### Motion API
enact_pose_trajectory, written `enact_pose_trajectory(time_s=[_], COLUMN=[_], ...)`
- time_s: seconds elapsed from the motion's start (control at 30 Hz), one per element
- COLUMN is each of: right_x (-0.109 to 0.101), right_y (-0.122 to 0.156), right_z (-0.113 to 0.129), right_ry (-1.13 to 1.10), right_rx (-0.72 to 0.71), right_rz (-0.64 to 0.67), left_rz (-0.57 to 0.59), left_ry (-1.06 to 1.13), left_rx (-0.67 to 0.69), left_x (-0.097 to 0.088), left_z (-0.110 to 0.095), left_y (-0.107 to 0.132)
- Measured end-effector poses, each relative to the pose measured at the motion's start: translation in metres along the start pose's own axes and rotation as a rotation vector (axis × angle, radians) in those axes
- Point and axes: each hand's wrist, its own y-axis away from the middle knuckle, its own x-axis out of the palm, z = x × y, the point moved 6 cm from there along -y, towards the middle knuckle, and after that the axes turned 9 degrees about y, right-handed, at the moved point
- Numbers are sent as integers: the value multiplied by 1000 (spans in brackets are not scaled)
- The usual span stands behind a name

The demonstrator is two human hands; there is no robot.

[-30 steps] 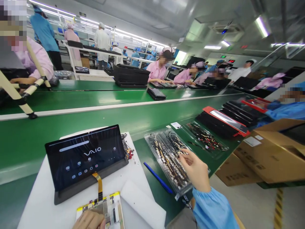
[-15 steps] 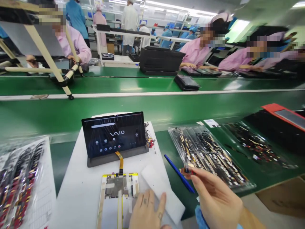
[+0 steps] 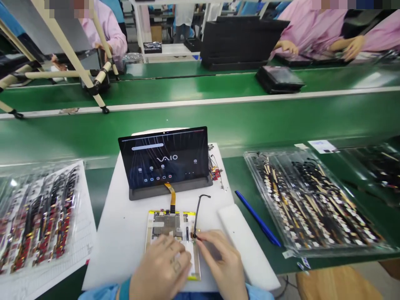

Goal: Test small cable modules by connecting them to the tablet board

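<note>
In the head view my right hand (image 3: 223,259) pinches a small circuit part with a thin black cable (image 3: 198,211) at the right side of a bare tablet assembly. The cable stands up from my fingertips and bends over at its top. My left hand (image 3: 162,263) lies over the lower left of the assembly with its fingers curled; what is under them is hidden. The tablet assembly (image 3: 165,224) shows a metal-shielded board and yellow-taped edges. An orange flex cable (image 3: 171,195) links it to a lit VAIO screen (image 3: 165,160) propped on a dark stand (image 3: 178,188).
A white foam block (image 3: 246,246) and a blue pen (image 3: 258,218) lie to the right. Clear trays of cabled parts (image 3: 315,200) and red-ended parts (image 3: 46,218) flank the white work board (image 3: 109,250). Co-workers in pink sit across the green bench (image 3: 225,121).
My right hand has brought the small part leftward from beside the pen to the assembly. My left hand has shifted and curled over the assembly. The camera view has tilted down.
</note>
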Motion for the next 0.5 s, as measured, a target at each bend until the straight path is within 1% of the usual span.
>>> enact_pose_trajectory(time_s=[0.07, 0.13, 0.2, 0.33, 0.5], right_x=[1, 1, 2, 1, 1], right_y=[-3, -5, -5, -5, -6], right_z=[3, 3, 1, 0, 1], right_ry=[23, 41, 47, 48, 51], right_rx=[-4, 1, 13, 33, 34], right_rz=[-20, -14, 0, 8, 14], left_rz=[27, 19, 9, 1, -3], left_ry=[9, 20, 34, 88, 155], left_rx=[-51, -42, -31, -39, -56], left_x=[-21, -29, -26, -16, -15], left_z=[14, 22, 26, 30, 32], left_y=[-8, -13, -14, -8, -5])
